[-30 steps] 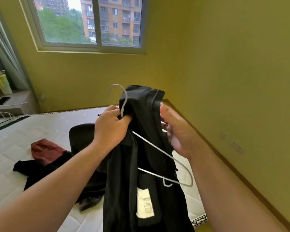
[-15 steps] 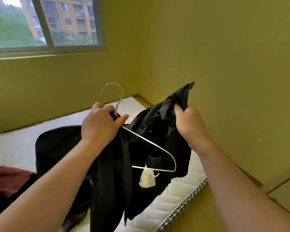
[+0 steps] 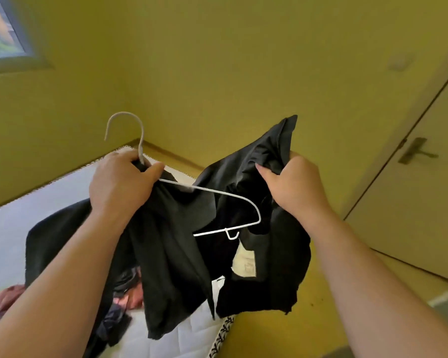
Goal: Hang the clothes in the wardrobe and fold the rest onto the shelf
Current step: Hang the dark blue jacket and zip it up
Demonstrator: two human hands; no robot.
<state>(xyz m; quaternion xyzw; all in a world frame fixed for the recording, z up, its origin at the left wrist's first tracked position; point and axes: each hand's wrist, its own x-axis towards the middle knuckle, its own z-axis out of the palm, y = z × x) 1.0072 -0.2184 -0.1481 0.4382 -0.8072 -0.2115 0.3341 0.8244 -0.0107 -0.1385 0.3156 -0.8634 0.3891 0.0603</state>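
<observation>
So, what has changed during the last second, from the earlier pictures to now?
The right hand, open beside the black garment a second ago, took hold of its upper edge and pulled it out to the right, spreading the cloth. The view swung right: the window is almost gone and a door has appeared. Unchanged: the left hand grips the hanger by its neck, together with the garment.

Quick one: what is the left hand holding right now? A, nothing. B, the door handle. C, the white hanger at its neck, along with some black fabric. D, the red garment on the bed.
C: the left hand grips the white hanger just below its hook, with part of the black garment bunched under its fingers; the right hand holds another part of that garment.
</observation>
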